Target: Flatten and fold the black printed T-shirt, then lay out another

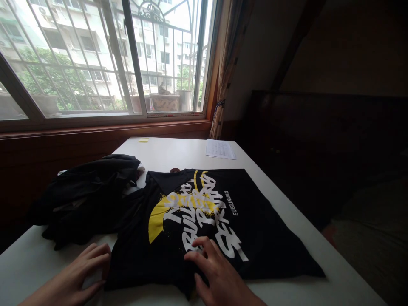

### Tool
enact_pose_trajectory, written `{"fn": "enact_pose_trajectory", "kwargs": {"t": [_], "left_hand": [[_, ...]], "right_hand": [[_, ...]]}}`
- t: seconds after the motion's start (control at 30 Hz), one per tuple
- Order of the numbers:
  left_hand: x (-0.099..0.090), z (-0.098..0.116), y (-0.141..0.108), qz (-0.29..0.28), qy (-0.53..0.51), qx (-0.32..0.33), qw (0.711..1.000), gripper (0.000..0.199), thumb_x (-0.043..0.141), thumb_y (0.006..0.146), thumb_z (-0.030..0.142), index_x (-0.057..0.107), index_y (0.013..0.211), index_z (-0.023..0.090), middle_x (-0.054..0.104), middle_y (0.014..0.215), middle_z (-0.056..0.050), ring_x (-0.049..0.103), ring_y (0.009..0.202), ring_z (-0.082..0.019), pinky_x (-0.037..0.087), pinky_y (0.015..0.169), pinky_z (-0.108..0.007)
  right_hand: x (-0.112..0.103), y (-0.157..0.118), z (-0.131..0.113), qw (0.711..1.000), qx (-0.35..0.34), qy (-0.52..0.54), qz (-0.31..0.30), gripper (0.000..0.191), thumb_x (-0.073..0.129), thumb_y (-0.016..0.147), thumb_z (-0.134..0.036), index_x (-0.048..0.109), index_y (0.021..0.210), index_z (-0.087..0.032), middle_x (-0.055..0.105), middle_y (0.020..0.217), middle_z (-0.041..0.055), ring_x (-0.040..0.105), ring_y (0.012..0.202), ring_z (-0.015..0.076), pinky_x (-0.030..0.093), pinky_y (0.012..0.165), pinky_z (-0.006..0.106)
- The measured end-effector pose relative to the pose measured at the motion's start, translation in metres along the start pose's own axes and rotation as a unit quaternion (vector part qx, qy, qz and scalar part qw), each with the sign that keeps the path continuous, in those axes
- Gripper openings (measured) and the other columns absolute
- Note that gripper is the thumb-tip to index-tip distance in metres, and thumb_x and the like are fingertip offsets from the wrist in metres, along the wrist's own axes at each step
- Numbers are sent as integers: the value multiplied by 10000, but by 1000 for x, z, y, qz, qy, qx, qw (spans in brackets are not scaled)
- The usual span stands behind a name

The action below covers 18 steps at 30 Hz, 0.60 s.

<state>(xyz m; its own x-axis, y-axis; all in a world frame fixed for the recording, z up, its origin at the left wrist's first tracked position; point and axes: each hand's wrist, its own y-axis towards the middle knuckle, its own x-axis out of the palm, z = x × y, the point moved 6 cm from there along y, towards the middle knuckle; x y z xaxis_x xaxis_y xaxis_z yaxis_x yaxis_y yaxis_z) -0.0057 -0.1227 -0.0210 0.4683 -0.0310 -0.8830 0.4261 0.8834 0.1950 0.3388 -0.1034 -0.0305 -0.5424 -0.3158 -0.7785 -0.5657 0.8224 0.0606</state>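
Note:
A black T-shirt [267,238] lies spread on the white table, with white lettering and a yellow shape printed on it. At its near left edge is my left hand [87,272], fingers bent and thumb apart, the fingertips at the cloth; a firm hold does not show. Over the near part of the shirt, by the lower end of the lettering, my right hand [216,272] curves with its fingers apart. Beneath the right palm the cloth is partly hidden. Left of the shirt sits a rumpled heap of dark clothes [92,191], touching it.
The white table [172,148] reaches toward a barred window [165,59]. Printed papers [220,149] lie at its far right, a yellow note [143,140] at its far left. A small round brown object [175,170] rests behind the shirt. A tied curtain [219,110] hangs beyond.

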Motion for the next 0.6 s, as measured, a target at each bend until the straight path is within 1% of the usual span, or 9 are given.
{"fn": "enact_pose_trajectory", "kwargs": {"t": [0.03,0.07,0.13,0.2,0.23,0.33,0.43,0.53,0.6], "left_hand": [[2,1,0,-11,-3,-5,1000,196,665,884,487,736,914,306,687,881,-5,628,888,-200,537,807,-211],[3,2,-1,-7,-5,-13,1000,208,661,888,493,734,921,301,687,883,-2,631,889,-200,539,832,-221],[1,7,1,24,-5,-30,999,227,633,915,493,724,951,288,690,926,-6,635,903,-196,538,877,-241],[0,14,4,53,-5,-33,998,225,613,935,475,715,996,284,689,1000,-20,637,934,-196,541,879,-246],[0,16,5,55,-6,-31,998,212,617,938,457,712,1022,287,686,1039,-27,637,959,-198,542,875,-244],[9,17,8,3,-13,-13,1000,193,663,927,381,699,1101,307,684,1119,-29,638,1031,-196,537,897,-230],[21,11,7,-38,-20,4,999,280,735,874,363,691,1146,315,697,1134,-21,646,1039,-194,533,922,-222],[31,6,4,-51,-32,13,998,284,778,821,399,707,1074,289,704,1090,-31,655,978,-198,554,856,-216],[33,6,3,-46,-42,10,998,205,754,835,397,711,990,270,705,1051,-41,650,953,-199,557,823,-212]], "right_hand": [[-2,1,-2,1000,-16,4,6,460,612,787,-86,638,1197,-291,514,1368,81,556,1181,251,497,966,349],[-5,3,-4,999,-28,11,10,401,613,810,-99,659,1162,-285,536,1345,75,557,1176,243,495,970,342],[-9,11,-4,999,-35,29,13,285,606,873,-151,676,1123,-267,613,1215,64,583,1120,223,496,961,328],[-11,24,-2,999,-30,37,9,236,608,911,-197,675,1129,-253,656,1111,53,607,1069,214,497,951,324],[-11,33,-1,999,-28,33,7,229,619,917,-214,675,1136,-249,665,1097,50,614,1058,213,492,957,327],[-6,64,0,999,-38,-5,-3,270,693,902,-301,678,1163,-235,666,1121,59,606,1092,236,475,988,349],[6,95,-6,996,-68,-56,-23,351,721,885,-425,674,1166,-220,654,1123,71,583,1100,260,479,966,374],[21,116,-13,992,-85,-88,-38,380,749,849,-470,665,1108,-204,637,1112,72,572,1058,257,484,925,378],[27,124,-17,991,-86,-90,-43,328,773,826,-432,662,1035,-206,623,1111,62,564,1037,242,482,901,361]]}}
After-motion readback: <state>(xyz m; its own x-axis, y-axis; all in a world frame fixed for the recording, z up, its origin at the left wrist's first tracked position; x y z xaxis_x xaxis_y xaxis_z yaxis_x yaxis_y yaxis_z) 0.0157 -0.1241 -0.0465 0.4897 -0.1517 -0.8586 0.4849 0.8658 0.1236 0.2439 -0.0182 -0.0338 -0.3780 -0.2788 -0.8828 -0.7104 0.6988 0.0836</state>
